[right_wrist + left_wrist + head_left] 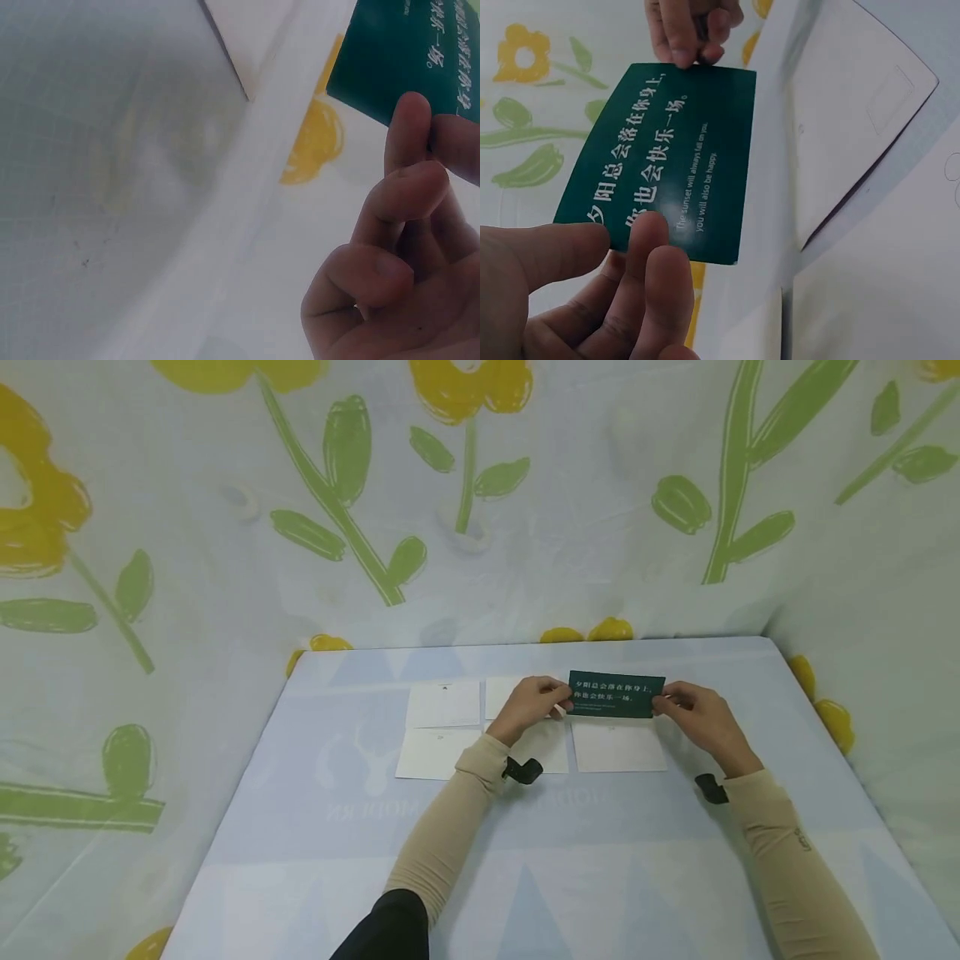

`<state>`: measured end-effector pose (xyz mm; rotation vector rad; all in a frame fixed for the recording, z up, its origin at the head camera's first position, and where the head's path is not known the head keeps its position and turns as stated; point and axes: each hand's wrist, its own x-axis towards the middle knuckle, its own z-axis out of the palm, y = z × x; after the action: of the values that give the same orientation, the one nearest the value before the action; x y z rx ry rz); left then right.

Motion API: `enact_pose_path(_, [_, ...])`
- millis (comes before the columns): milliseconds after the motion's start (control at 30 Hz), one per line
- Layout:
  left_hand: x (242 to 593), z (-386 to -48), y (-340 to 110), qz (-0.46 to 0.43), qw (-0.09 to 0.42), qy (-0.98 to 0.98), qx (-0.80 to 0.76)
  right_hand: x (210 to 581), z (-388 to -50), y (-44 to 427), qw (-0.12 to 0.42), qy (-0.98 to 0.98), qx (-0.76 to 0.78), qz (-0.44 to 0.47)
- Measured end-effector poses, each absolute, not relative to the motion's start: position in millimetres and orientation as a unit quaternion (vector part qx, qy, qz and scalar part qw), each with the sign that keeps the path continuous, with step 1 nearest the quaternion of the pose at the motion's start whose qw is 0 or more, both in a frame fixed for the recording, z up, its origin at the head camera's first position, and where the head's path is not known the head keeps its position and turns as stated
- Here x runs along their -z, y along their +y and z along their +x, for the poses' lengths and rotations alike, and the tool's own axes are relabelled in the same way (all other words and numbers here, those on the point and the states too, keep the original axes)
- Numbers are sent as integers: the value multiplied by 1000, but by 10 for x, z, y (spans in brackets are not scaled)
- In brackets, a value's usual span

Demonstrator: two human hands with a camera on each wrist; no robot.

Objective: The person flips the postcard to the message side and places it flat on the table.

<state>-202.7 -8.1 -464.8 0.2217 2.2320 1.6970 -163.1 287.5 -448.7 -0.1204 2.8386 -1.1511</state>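
Note:
A dark green postcard (617, 694) with white Chinese and English lettering is held up above the table by its two short ends. My left hand (534, 703) pinches the left end between thumb and fingers, as the left wrist view shows close up. At the opposite end my right hand (701, 718) pinches the card's edge between thumb and forefinger. Below the hands lie several white cards in two rows, among them a top left card (443, 704), a bottom left card (435, 753) and a bottom right card (619, 747). My left arm covers some of them.
The pale blue table (300, 827) reaches back to a white cloth wall (570, 527) printed with yellow flowers and green leaves. Both forearms wear beige sleeves, with a black wrist strap (522, 771) at the left wrist.

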Motion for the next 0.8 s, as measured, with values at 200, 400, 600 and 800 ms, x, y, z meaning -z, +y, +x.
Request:
enact_pose_path(200, [4674,-2021,-90,73,178,779,-597,4507,-1609,2878,49,917,393,-33])
enact_pose_path(400, [4678,-2002,-101,69,175,791,-583,4539,-1597,2890,56,911,406,-42])
enact_pose_path(600, [4661,-1978,-115,67,172,792,-582,4558,-1601,2912,57,905,417,-63])
enact_pose_path(800, [4668,-1968,-134,64,179,794,-577,4550,-1582,2921,70,898,428,-76])
